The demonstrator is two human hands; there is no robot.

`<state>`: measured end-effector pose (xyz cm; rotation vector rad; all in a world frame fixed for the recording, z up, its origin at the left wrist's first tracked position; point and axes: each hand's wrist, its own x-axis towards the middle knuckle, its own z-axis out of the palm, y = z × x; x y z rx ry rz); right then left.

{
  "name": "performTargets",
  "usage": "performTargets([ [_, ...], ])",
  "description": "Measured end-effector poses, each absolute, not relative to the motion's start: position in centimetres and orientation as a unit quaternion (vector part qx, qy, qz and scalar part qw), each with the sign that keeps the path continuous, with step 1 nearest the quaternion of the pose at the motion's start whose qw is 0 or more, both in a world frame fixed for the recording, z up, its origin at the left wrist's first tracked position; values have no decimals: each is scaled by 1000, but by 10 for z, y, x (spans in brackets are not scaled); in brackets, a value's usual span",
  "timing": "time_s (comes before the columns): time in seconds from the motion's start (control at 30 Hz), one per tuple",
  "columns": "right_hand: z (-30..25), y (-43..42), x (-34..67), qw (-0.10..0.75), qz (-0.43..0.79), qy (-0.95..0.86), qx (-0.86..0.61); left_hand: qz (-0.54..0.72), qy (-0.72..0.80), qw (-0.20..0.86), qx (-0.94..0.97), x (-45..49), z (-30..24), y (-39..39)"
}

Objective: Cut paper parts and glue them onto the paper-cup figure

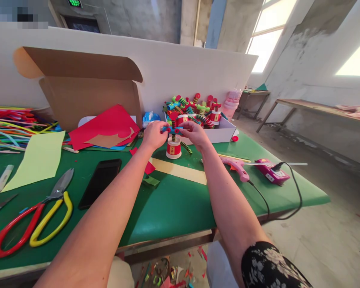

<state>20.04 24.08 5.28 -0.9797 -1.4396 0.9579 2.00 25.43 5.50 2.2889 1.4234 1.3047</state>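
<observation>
A small paper-cup figure (174,148) with a red band stands upright on the green table. From its top rises a folded-paper spring with a blue crosspiece and a red disc (174,116). My left hand (155,135) pinches the left end of the blue crosspiece. On the other end, my right hand (195,133) closes its fingers. A dark green folded-paper strip (186,148) sticks out at the cup's right. Just in front lies a pale yellow paper strip (180,171), partly behind my right forearm.
A white box (222,135) behind holds several similar figures. To the right lie a pink glue gun (236,167) and a purple power strip (272,171) with trailing cords. Scissors (55,200), a black phone (100,183), red paper (108,126) and yellow-green paper (37,158) lie left.
</observation>
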Motion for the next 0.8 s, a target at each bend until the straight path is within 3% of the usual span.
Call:
performTargets([
  [0.8,45,248,188,553,360,-621,-422,432,506,145,732,17,49,259],
])
